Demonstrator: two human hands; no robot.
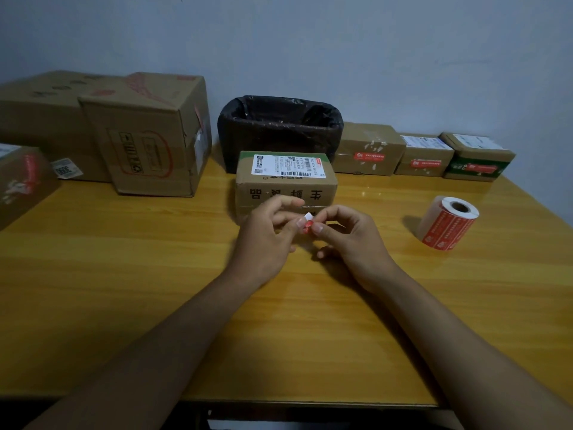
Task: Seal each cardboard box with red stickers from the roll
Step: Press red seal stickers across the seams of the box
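Observation:
A small cardboard box [285,181] with a white shipping label on top stands at the middle of the wooden table [124,274]. Just in front of it, my left hand [266,237] and my right hand [350,240] meet and pinch one small red sticker [308,225] with white backing between their fingertips. The sticker is crumpled or folded. The roll of red stickers [448,223] lies on its side to the right, apart from both hands.
Three small boxes bearing red stickers [369,150] [424,156] [479,158] line the back right. A bin with a black liner [279,125] sits behind the middle box. Large cardboard boxes [148,131] fill the back left; another box [21,181] is at the left edge.

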